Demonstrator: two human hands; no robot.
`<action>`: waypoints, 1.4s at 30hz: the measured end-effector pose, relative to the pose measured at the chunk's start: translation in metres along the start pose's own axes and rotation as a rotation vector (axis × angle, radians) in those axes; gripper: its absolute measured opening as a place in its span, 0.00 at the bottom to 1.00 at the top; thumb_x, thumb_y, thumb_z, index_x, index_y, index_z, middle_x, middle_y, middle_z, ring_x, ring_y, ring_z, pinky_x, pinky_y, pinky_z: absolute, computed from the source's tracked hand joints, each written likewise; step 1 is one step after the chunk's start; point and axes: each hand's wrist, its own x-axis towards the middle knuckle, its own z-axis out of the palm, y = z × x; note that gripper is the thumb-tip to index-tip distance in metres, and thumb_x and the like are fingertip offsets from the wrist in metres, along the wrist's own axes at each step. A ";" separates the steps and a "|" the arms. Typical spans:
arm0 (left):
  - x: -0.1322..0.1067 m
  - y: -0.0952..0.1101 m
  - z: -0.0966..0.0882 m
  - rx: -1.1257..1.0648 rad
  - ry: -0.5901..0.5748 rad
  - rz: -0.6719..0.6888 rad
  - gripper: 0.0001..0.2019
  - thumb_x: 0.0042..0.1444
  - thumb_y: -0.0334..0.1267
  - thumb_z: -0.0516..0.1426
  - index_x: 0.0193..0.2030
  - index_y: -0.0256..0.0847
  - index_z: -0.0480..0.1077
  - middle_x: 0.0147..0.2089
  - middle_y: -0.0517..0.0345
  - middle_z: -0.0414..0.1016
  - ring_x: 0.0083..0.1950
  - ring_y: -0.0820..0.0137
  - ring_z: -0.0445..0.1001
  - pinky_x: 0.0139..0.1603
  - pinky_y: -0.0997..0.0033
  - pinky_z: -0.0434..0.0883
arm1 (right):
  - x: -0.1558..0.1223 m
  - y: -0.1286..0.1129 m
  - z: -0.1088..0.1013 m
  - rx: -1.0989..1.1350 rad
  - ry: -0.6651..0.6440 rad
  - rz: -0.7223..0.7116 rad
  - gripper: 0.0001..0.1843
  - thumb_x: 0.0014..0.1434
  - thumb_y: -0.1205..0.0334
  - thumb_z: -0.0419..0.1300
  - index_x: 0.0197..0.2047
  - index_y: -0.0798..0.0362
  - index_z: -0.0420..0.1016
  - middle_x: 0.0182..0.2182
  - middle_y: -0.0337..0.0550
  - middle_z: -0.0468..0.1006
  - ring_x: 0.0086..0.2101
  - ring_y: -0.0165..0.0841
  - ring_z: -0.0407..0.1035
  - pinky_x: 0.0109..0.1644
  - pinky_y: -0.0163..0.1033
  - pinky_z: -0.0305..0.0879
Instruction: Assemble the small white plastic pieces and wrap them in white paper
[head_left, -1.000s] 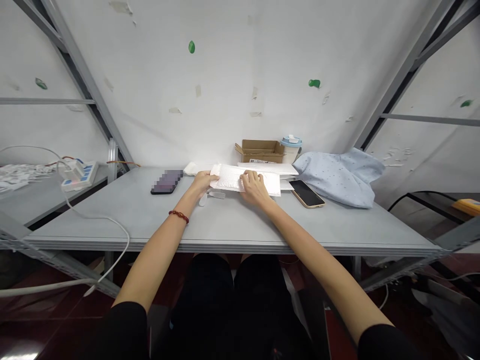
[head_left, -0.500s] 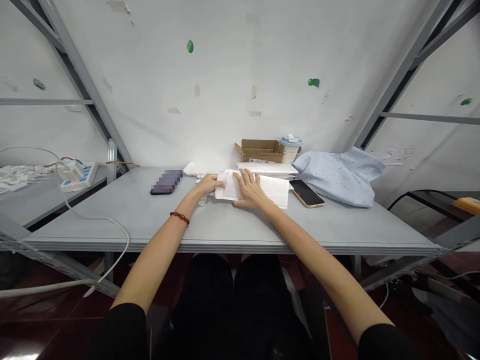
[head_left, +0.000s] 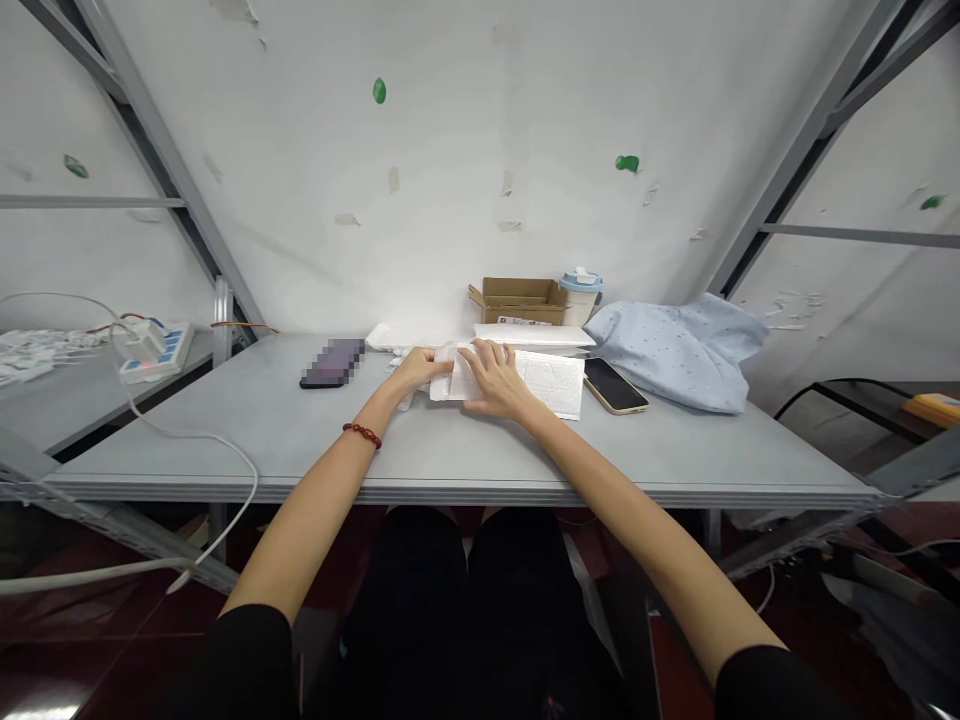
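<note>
A white padded mailer [head_left: 551, 382] lies on the grey table, its left end between my two hands. My left hand [head_left: 417, 370] pinches that left end between thumb and fingers. Spread fingers of my right hand [head_left: 495, 380] rest flat on the mailer's top and partly cover it. Behind it sits a stack of white mailers [head_left: 534, 335]. Some crumpled white material [head_left: 406, 402] shows under my left hand; what it is I cannot tell.
A dark phone with a blurred screen [head_left: 334, 362] lies left, another phone [head_left: 615, 386] right. Behind stand an open cardboard box [head_left: 523, 299] and a blue-lidded cup [head_left: 580, 297]. Light blue cloth [head_left: 679, 350] is heaped at right. A white cable [head_left: 187, 435] crosses the table's left front edge.
The mailer's right end has shifted slightly to the right and toward me. My right hand has slid a little to the left on it; my left hand keeps its pinch.
</note>
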 end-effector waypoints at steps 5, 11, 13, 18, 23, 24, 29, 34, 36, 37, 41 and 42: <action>0.002 -0.001 -0.001 0.007 0.056 0.026 0.19 0.30 0.47 0.70 0.25 0.35 0.74 0.22 0.61 0.71 0.25 0.71 0.68 0.25 0.74 0.62 | 0.001 -0.003 -0.002 -0.025 0.013 -0.027 0.44 0.51 0.51 0.64 0.66 0.59 0.54 0.62 0.65 0.58 0.60 0.55 0.50 0.62 0.60 0.43; 0.004 -0.004 -0.005 0.034 0.127 0.054 0.19 0.30 0.48 0.70 0.22 0.35 0.73 0.19 0.62 0.69 0.23 0.73 0.66 0.23 0.75 0.59 | 0.002 -0.001 0.001 -0.041 0.050 -0.027 0.34 0.55 0.56 0.61 0.62 0.57 0.59 0.58 0.62 0.63 0.56 0.51 0.55 0.59 0.56 0.48; 0.005 -0.004 -0.005 0.042 0.130 0.052 0.18 0.30 0.47 0.70 0.21 0.35 0.73 0.19 0.62 0.69 0.22 0.74 0.65 0.23 0.75 0.59 | 0.002 0.000 0.003 -0.043 0.065 -0.023 0.29 0.57 0.58 0.59 0.60 0.56 0.60 0.57 0.60 0.65 0.55 0.50 0.56 0.57 0.55 0.49; 0.002 0.001 -0.012 0.051 0.086 0.036 0.16 0.29 0.46 0.70 0.21 0.36 0.73 0.19 0.61 0.69 0.22 0.73 0.65 0.23 0.74 0.61 | 0.004 0.003 0.003 -0.045 0.079 0.013 0.22 0.59 0.63 0.56 0.56 0.55 0.64 0.53 0.59 0.69 0.51 0.48 0.59 0.54 0.51 0.50; -0.006 0.007 -0.034 0.202 -0.067 0.024 0.12 0.39 0.45 0.67 0.25 0.38 0.77 0.22 0.57 0.70 0.20 0.75 0.61 0.22 0.72 0.58 | 0.003 0.009 0.000 -0.062 0.079 0.111 0.23 0.57 0.64 0.58 0.56 0.56 0.65 0.52 0.58 0.69 0.49 0.47 0.60 0.52 0.48 0.50; -0.008 0.008 -0.037 0.252 -0.104 0.010 0.11 0.40 0.44 0.66 0.27 0.39 0.78 0.22 0.57 0.70 0.20 0.75 0.61 0.22 0.72 0.58 | 0.003 0.011 -0.001 -0.065 0.081 0.132 0.23 0.57 0.64 0.58 0.56 0.56 0.65 0.52 0.57 0.69 0.49 0.46 0.60 0.53 0.48 0.50; -0.011 0.014 -0.038 0.516 -0.207 0.093 0.13 0.39 0.41 0.65 0.35 0.43 0.79 0.35 0.55 0.79 0.36 0.64 0.74 0.35 0.68 0.67 | 0.003 0.015 -0.003 -0.050 0.090 0.210 0.21 0.58 0.63 0.56 0.55 0.54 0.66 0.51 0.56 0.69 0.48 0.46 0.60 0.52 0.48 0.50; -0.010 0.012 -0.028 0.771 -0.334 0.196 0.15 0.41 0.40 0.62 0.39 0.43 0.79 0.46 0.54 0.80 0.48 0.60 0.74 0.48 0.66 0.67 | 0.002 0.017 -0.003 -0.011 0.087 0.243 0.20 0.57 0.63 0.56 0.54 0.55 0.67 0.50 0.55 0.70 0.48 0.45 0.60 0.51 0.47 0.50; -0.012 0.011 -0.024 0.822 -0.345 0.195 0.16 0.42 0.40 0.61 0.40 0.43 0.79 0.47 0.54 0.80 0.48 0.60 0.74 0.49 0.65 0.67 | 0.002 0.017 -0.002 -0.002 0.085 0.249 0.20 0.57 0.63 0.56 0.54 0.55 0.67 0.50 0.55 0.70 0.48 0.45 0.60 0.50 0.47 0.50; -0.012 0.012 -0.023 0.832 -0.341 0.194 0.16 0.42 0.39 0.61 0.41 0.42 0.79 0.47 0.54 0.80 0.48 0.60 0.74 0.49 0.65 0.67 | 0.002 0.017 -0.002 0.001 0.083 0.251 0.21 0.57 0.63 0.56 0.54 0.55 0.66 0.50 0.55 0.70 0.49 0.45 0.59 0.50 0.46 0.50; -0.015 0.014 -0.021 0.734 -0.273 0.202 0.16 0.41 0.39 0.62 0.39 0.41 0.79 0.43 0.54 0.80 0.42 0.63 0.74 0.44 0.66 0.68 | 0.002 0.017 -0.002 0.013 0.071 0.259 0.21 0.57 0.63 0.56 0.54 0.55 0.66 0.50 0.55 0.69 0.49 0.46 0.59 0.49 0.46 0.51; -0.015 0.015 -0.022 0.680 -0.230 0.207 0.15 0.40 0.39 0.62 0.39 0.40 0.79 0.42 0.54 0.80 0.38 0.64 0.74 0.41 0.67 0.68 | 0.001 0.017 -0.001 0.017 0.069 0.260 0.21 0.57 0.62 0.57 0.54 0.55 0.66 0.50 0.55 0.69 0.49 0.46 0.59 0.49 0.47 0.51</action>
